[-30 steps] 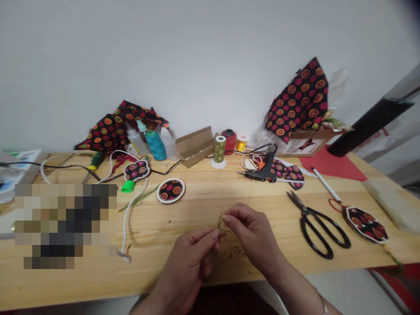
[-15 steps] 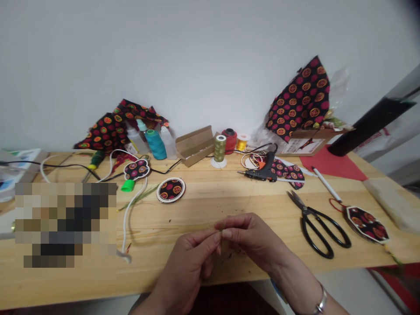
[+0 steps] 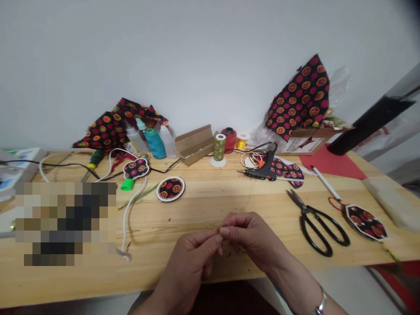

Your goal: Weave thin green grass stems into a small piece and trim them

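Note:
My left hand [image 3: 197,253] and my right hand [image 3: 244,234] meet fingertip to fingertip over the front of the wooden table [image 3: 138,280]. Both are closed in a pinch on what looks like fine thread, mostly hidden by the fingers. A faint strand shows on the wood above them. Beyond the hands stands a spool of olive thread [image 3: 219,148] on a white base. A round fabric-covered disc with a pale rim [image 3: 171,189] lies to the upper left. Black-handled scissors [image 3: 316,223] rest to the right, blades pointing away.
A glue gun [image 3: 264,169] lies behind the scissors. An octagonal fabric piece [image 3: 366,222] and a white pen [image 3: 326,183] are at right. Teal thread [image 3: 155,143], an open cardboard box [image 3: 196,145] and red thread [image 3: 229,140] line the wall. A white cable [image 3: 128,210] crosses the left side.
My fingertips have drawn slightly closer together, and the right fingers now cover the greenish strand that showed between them. The things on the table have not moved.

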`<state>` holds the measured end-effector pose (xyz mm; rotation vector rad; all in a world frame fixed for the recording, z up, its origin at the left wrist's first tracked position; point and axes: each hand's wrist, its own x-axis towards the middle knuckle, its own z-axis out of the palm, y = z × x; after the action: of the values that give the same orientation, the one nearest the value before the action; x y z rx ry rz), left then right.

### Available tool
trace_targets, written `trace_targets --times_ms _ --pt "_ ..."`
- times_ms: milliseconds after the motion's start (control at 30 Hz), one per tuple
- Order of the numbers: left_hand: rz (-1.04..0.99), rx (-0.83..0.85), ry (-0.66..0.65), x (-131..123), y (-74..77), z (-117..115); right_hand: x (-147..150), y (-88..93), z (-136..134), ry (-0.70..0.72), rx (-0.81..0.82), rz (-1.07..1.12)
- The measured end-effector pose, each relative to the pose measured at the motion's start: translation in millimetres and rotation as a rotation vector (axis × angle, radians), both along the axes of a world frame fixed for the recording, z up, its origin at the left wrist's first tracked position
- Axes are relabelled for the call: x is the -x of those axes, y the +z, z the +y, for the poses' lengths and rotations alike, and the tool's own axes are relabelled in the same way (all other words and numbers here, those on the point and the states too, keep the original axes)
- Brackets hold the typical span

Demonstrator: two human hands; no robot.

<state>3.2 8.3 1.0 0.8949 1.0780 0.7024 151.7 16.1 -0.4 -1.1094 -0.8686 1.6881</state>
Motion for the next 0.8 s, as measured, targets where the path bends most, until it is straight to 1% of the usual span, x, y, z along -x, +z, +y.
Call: trace_targets --times_ms 233,333,500,633,800 --pt "-0.04 0.02 -0.031 -1 2.8 -2 -1 7.8 2 -0.095 -0.075 -0.12" --pt "-0.049 0.038 -0.018 -2 3.8 -2 -6 12.1 4 -0.141 -0.128 -0.202" --pt "0.051 -0.018 -0.02 0 3.8 0 -19 21.7 9 -0.207 -0.252 -0.269" --pt "0.22 -0.165 -0.038 5 3.7 5 -33 30.6 11 -0.285 -0.377 -0.322" --pt "0.33 -0.501 -0.025 11 -0.8 15 -47 42.3 11 -0.377 -0.485 -0.322"
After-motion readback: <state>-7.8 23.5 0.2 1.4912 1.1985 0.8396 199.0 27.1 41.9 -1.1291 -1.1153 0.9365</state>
